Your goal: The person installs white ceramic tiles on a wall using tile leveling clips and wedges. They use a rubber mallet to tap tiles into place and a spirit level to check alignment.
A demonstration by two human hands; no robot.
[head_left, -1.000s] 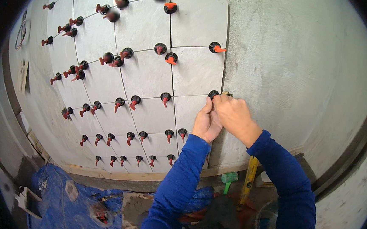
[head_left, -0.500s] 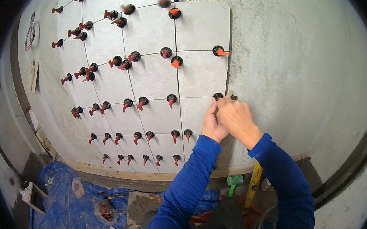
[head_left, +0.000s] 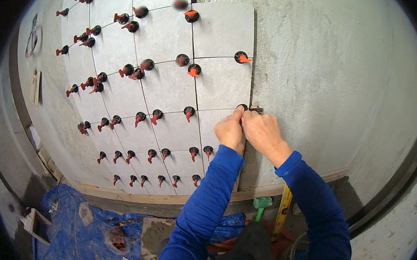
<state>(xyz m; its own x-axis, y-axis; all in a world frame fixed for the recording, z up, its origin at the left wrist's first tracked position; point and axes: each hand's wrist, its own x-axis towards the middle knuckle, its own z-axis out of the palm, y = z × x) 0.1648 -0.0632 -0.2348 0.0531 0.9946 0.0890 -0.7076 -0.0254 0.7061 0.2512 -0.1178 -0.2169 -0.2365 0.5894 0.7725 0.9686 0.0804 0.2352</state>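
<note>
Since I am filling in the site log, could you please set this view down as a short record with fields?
Left grip: bare hand, thumb at a round black clip
Right grip: bare hand, beside the left, close to the same clip; exact contact hidden
Wall: pale tiles on the left, grey plaster on the right
Other clips: black discs, red or orange handles, along tile joints
Below: blue sheet, green mallet, yellow bar

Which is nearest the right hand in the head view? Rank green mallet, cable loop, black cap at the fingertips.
1. Black cap: at the right hand, upper left.
2. Green mallet: below.
3. Cable loop: far left.
</note>
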